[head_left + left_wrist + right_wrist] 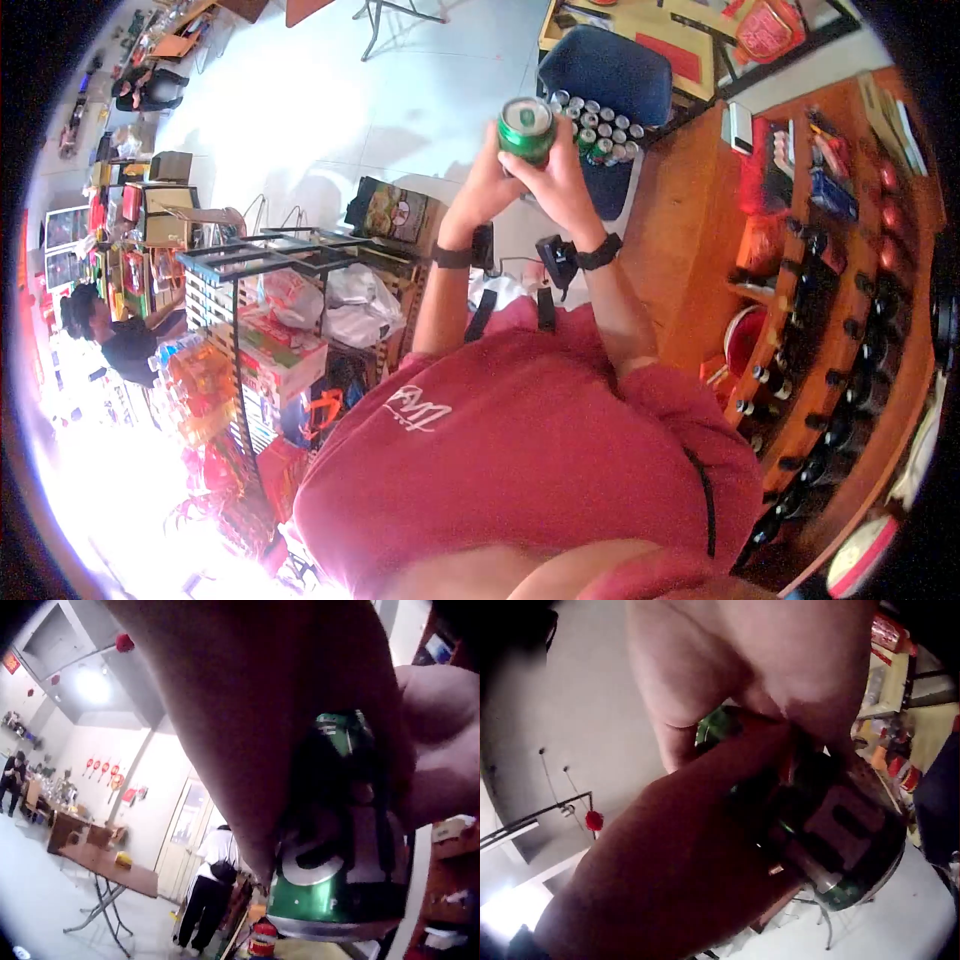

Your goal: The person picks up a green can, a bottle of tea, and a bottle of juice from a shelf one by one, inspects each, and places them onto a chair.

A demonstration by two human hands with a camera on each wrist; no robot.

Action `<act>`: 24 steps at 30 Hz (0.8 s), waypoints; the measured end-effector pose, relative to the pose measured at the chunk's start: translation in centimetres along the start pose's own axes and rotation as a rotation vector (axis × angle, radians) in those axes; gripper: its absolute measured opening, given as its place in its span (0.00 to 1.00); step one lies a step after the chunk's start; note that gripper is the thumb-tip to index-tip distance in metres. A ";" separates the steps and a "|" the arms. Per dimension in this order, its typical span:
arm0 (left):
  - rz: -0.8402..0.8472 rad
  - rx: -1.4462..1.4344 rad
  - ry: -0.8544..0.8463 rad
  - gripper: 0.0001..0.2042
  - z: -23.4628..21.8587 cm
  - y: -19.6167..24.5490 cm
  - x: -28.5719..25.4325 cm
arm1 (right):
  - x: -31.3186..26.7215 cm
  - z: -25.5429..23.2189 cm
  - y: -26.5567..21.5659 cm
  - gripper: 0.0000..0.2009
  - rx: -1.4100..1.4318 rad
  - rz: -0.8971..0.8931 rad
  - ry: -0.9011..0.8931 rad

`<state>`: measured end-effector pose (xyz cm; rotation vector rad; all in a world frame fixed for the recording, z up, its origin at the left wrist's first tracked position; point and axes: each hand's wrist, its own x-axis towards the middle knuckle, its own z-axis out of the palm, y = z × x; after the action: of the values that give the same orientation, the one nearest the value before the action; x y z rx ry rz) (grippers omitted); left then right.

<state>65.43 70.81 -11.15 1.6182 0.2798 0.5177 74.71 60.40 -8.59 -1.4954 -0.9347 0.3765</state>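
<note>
Both hands grip one green drink can (527,130), raised in front of the body with its silver lid facing up toward the head camera. My left hand (487,188) wraps it from the left, my right hand (563,183) from the right, and the thumbs come together on the near side. In the left wrist view, white lettering shows on the lower part of the can (322,889), while shadowed fingers hide much of the rest. From the right wrist, the can (847,892) is mostly dark behind a hand. Several silver-topped cans (602,130) stand grouped on a dark blue chair (607,75) just beyond.
A wooden rack of bottles (820,390) runs along the right side. To the left, a metal-framed shelf (237,340) bears bags and boxes. Behind the chair is a yellowish table (640,20). A person in a white top (220,851) stands near a folding table (112,874).
</note>
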 end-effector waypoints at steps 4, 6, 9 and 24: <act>-0.129 0.032 -0.068 0.28 -0.6 -7.1 4.5 | 2.6 0.5 9.8 0.32 0.006 0.128 0.007; -0.223 0.181 -0.070 0.35 -1.0 -12.6 7.0 | 3.7 0.7 15.6 0.33 -0.020 0.193 0.015; -0.294 0.180 -0.176 0.37 -1.6 -23.4 9.2 | 4.9 0.9 23.1 0.34 -0.092 0.331 -0.017; -0.488 0.310 -0.408 0.29 0.0 -46.3 19.9 | 9.7 1.7 46.2 0.33 -0.351 0.813 0.198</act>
<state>88.31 85.77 -53.48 1.8298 0.4447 -0.2402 94.53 73.24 -49.49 -2.1667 -0.1964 0.6498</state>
